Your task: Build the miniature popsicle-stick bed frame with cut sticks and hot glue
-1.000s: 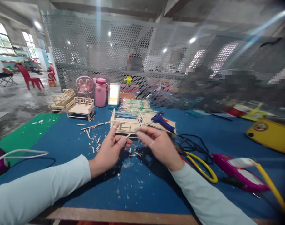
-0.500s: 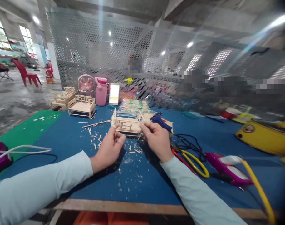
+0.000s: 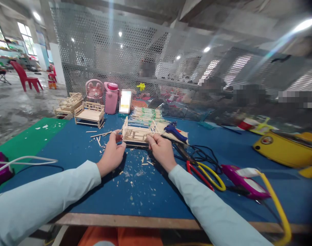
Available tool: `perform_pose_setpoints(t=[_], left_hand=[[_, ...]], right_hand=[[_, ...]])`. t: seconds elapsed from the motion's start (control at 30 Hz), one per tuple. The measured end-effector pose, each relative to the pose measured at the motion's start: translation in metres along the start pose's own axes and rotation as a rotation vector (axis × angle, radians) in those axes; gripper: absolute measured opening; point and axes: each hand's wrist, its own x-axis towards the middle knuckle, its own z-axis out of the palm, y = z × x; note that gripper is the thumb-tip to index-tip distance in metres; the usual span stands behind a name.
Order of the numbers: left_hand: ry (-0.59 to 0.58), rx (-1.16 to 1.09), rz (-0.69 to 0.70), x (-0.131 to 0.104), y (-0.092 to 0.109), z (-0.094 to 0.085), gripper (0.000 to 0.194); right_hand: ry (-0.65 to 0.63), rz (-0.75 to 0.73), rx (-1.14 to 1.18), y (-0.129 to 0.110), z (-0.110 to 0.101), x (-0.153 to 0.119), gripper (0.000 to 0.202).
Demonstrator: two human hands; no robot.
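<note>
In front of me on the blue table stands a miniature wooden bench of thin sticks, with raised rails at the ends and back. My left hand is at its left end, with fingers and thumb closed on the end posts. Over its front right part, my right hand pinches thumb and forefinger together. Whatever is in that pinch is too small or too hidden to make out. Short stick offcuts and shavings lie around the bench.
Finished miniature benches stand at back left, beside a pink bottle and a lit phone. A blue glue gun, scissors with red and yellow handles, a purple power strip and a yellow bag lie rightward.
My left hand has moved left onto the bench's end. My right hand has shifted left and slightly down along the front. The view has tilted a little.
</note>
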Motion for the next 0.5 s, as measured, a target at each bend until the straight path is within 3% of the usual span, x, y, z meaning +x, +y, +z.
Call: perform_pose_setpoints(t=[0.5], left_hand=[[-0.027, -0.016, 0.002, -0.0045, 0.0084, 0.0019, 0.041]], right_hand=[[0.010, -0.059, -0.003, 0.0032, 0.0030, 0.0001, 0.034]])
